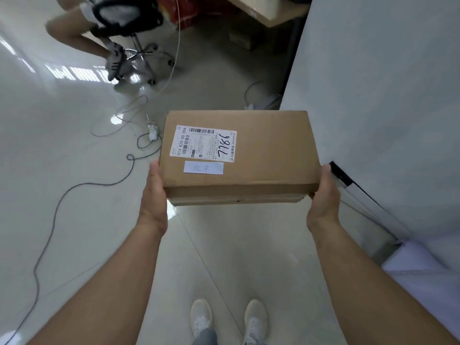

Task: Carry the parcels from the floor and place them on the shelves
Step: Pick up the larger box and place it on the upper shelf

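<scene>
Head view shows the parcel [239,158] lying long axis crosswise between left hand [154,195] and right hand [323,197], fingers hidden beneath, both equally near.

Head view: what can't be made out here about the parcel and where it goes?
- Shelves: none in the head view; destination unknown.
- Parcel underside and fingers: hidden by the box, so the grip of left hand and right hand is only partly seen.
- Shipping label small print: too small.
- Seated person: cut off by the top edge.

An office — swivel chair [129,26], desk [268,8], cables [49,232] across tiled floor [62,145].
</scene>
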The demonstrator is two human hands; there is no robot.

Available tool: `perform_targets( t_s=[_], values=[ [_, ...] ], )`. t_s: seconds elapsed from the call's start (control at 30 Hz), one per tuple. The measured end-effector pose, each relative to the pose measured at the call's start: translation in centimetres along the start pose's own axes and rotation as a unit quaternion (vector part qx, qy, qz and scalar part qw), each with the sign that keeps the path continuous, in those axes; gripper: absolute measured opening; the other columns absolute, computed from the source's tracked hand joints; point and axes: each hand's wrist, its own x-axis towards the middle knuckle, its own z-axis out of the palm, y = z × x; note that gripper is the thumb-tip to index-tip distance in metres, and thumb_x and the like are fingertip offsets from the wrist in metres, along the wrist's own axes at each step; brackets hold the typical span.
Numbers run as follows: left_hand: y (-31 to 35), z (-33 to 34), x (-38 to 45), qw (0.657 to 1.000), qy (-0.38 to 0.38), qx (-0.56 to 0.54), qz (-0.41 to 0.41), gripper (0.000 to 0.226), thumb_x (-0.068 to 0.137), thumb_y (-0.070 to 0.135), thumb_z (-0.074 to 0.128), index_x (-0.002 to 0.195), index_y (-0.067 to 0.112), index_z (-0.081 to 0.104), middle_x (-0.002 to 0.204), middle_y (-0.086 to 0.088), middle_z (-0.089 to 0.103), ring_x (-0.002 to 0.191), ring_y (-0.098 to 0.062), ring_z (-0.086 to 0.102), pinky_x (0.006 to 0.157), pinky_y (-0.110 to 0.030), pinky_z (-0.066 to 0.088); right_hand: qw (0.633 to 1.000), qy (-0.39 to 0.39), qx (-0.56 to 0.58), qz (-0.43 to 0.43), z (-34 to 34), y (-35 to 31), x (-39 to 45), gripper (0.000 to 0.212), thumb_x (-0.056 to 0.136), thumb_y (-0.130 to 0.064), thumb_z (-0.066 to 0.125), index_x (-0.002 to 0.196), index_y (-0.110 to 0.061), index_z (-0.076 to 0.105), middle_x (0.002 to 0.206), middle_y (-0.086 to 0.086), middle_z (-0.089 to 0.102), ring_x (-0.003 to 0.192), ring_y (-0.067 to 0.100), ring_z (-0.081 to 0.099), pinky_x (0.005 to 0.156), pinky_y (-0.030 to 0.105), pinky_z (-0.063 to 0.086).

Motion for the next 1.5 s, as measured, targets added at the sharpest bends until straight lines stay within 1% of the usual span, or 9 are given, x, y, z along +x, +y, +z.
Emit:
perform_targets(
  t_s=[0.27,0.37,0.63,0.83,1.0,1.1,1.23,1.33,1.5],
  values=[
    [7.8,1.2,-5.8,0.996,-0.047,-0.033,0.07,0.057,0.092,0.065,0.02,0.127,0.04,0.058,0.129,0.004,0.065,0.123,-0.014,0.056,0.107,-0.037,0.04,0.995,0.039,0.028,-0.083,-2.2,-8.4,-5.7,0.03,0.094,-0.042,0.04,0.096,-0.024,0.063,0.095,-0.015,0.061,0.088,0.001,0.054,0.077,0.017,0.042],
    [9.6,1.3,-7.2,0.99,-0.088,-0.047,0.095,0.059,0.096,0.059,0.017,0.126,0.033,0.06,0.129,0.001,0.065,0.123,-0.014,0.056,0.109,-0.038,0.039,0.991,0.054,0.035,-0.118,-3.0,-9.9,-8.1,0.024,0.096,-0.04,0.038,0.097,-0.027,0.058,0.093,-0.02,0.056,0.086,-0.005,0.051,0.072,0.009,0.038],
    [12.4,-0.2,-10.4,0.974,-0.188,-0.041,0.116,0.075,0.087,0.069,0.021,0.135,0.022,0.055,0.135,-0.002,0.062,0.128,-0.013,0.053,0.115,-0.042,0.031,0.984,0.081,0.049,-0.151,-6.2,-11.5,-13.9,0.024,0.096,-0.044,0.036,0.104,-0.03,0.053,0.104,-0.015,0.056,0.106,0.01,0.049,0.091,0.024,0.034],
    [15.1,1.4,-13.1,0.946,-0.266,-0.044,0.182,0.076,0.089,0.063,0.013,0.132,0.016,0.054,0.126,-0.007,0.066,0.118,-0.015,0.06,0.099,-0.032,0.044,0.975,0.137,0.044,-0.17,-9.7,-13.0,-18.0,0.026,0.093,-0.046,0.036,0.091,-0.031,0.057,0.112,-0.004,0.059,0.106,0.015,0.052,0.093,0.03,0.04],
    [16.5,4.4,-15.8,0.925,-0.322,-0.058,0.195,0.072,0.095,0.058,0.01,0.132,0.016,0.054,0.116,0.001,0.07,0.109,-0.006,0.064,0.088,-0.019,0.049,0.956,0.203,0.039,-0.208,-13.7,-15.1,-21.2,0.049,0.088,-0.051,0.036,0.116,-0.018,0.06,0.125,0.004,0.061,0.116,0.021,0.054,0.105,0.04,0.04],
    [17.5,6.3,-18.0,0.916,-0.355,-0.058,0.179,0.07,0.094,0.06,0.011,0.13,0.02,0.056,0.117,0.002,0.069,0.105,-0.002,0.066,0.078,-0.013,0.052,0.945,0.24,0.045,-0.219,-16.4,-16.6,-23.4,0.044,0.088,-0.052,0.036,0.108,-0.024,0.064,0.12,0.003,0.062,0.114,0.021,0.054,0.104,0.04,0.041],
    [19.0,8.8,-20.5,0.908,-0.386,-0.031,0.161,0.08,0.078,0.082,0.017,0.13,0.036,0.055,0.127,0.006,0.066,0.123,-0.01,0.057,0.108,-0.037,0.041,0.926,0.28,0.072,-0.241,-20.0,-18.7,-25.7,0.047,0.09,-0.053,0.035,0.115,-0.023,0.061,0.122,0.001,0.06,0.116,0.02,0.054,0.104,0.037,0.04],
    [20.2,10.8,-23.0,0.897,-0.414,0.013,0.153,0.081,0.059,0.096,0.019,0.116,0.055,0.06,0.124,0.012,0.068,0.126,-0.016,0.055,0.114,-0.052,0.029,0.912,0.315,0.09,-0.246,-22.8,-20.1,-27.3,0.048,0.092,-0.053,0.033,0.117,-0.021,0.058,0.122,0.0,0.058,0.117,0.02,0.052,0.108,0.042,0.038],
    [21.7,15.2,-28.4,0.868,-0.463,-0.004,0.178,0.074,0.071,0.082,0.015,0.115,0.047,0.063,0.119,0.01,0.071,0.113,-0.004,0.063,0.106,-0.037,0.042,0.895,0.353,0.094,-0.255,-28.8,-22.3,-29.4,0.044,0.095,-0.05,0.03,0.115,-0.019,0.053,0.113,0.003,0.053,0.104,0.022,0.05,0.09,0.034,0.039]
  ],
)
